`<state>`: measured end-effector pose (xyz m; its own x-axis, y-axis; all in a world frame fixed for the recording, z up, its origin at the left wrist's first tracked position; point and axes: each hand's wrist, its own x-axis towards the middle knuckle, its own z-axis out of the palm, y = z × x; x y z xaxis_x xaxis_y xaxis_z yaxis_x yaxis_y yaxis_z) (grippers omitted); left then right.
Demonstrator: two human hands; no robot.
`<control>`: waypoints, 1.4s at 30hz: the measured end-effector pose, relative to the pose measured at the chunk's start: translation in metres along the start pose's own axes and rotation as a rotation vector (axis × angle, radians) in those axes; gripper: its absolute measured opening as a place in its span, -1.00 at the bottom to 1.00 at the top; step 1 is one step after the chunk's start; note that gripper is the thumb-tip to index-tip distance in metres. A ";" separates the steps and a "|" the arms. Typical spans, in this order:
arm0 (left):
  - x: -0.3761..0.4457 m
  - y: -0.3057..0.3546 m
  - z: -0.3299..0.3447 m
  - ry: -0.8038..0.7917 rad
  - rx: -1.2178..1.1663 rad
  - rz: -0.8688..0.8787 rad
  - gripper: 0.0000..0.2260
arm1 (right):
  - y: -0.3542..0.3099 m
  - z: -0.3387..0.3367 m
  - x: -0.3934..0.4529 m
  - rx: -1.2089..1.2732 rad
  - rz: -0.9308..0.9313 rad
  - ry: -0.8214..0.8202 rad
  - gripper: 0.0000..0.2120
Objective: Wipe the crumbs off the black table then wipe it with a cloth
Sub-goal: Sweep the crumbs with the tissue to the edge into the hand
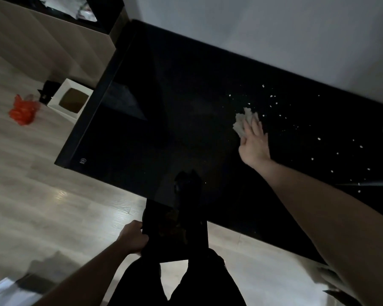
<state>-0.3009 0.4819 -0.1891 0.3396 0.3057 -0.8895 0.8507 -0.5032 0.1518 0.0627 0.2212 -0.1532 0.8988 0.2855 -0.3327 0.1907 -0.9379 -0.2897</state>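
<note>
Now right hand (254,144) presses the white wad (240,123), fingers flat together; left hand (133,237) grips a dark container (175,237) at the black table (164,107) edge. Sweep too fast and crumbs (319,139) likely overshoot it.

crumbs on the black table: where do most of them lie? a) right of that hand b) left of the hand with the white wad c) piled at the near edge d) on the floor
a: the white crumbs lie scattered over the black table to the right of the right hand, which presses the white wad; left of it only a stray speck shows.
</note>
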 end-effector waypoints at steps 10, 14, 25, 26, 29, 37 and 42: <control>0.003 -0.001 -0.004 -0.031 0.033 -0.016 -0.61 | -0.065 0.099 -0.175 0.150 -0.537 -0.162 -0.30; -0.002 0.001 -0.009 -0.037 0.021 -0.006 -0.58 | -0.077 0.117 -0.229 0.355 -0.605 -0.361 -0.36; -0.012 0.015 -0.006 -0.022 -0.011 -0.045 -0.73 | -0.022 -0.014 -0.062 0.446 -0.205 0.166 -0.49; -0.013 0.017 -0.005 -0.016 -0.011 -0.051 -0.75 | -0.015 -0.026 -0.040 0.432 -0.172 0.186 -0.48; -0.013 0.018 0.000 -0.001 -0.029 -0.074 -0.75 | 0.006 -0.056 0.020 0.345 -0.102 0.237 -0.39; -0.010 0.023 0.007 0.040 -0.142 -0.118 -0.79 | 0.082 -0.077 0.123 0.013 0.092 0.190 -0.29; -0.007 0.021 0.009 0.051 -0.197 -0.166 -0.79 | 0.068 -0.060 0.140 -0.014 0.233 0.093 -0.31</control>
<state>-0.2885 0.4618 -0.1838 0.2045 0.4142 -0.8869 0.9566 -0.2769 0.0912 0.2254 0.1857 -0.1654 0.9514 0.0424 -0.3051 -0.0212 -0.9792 -0.2020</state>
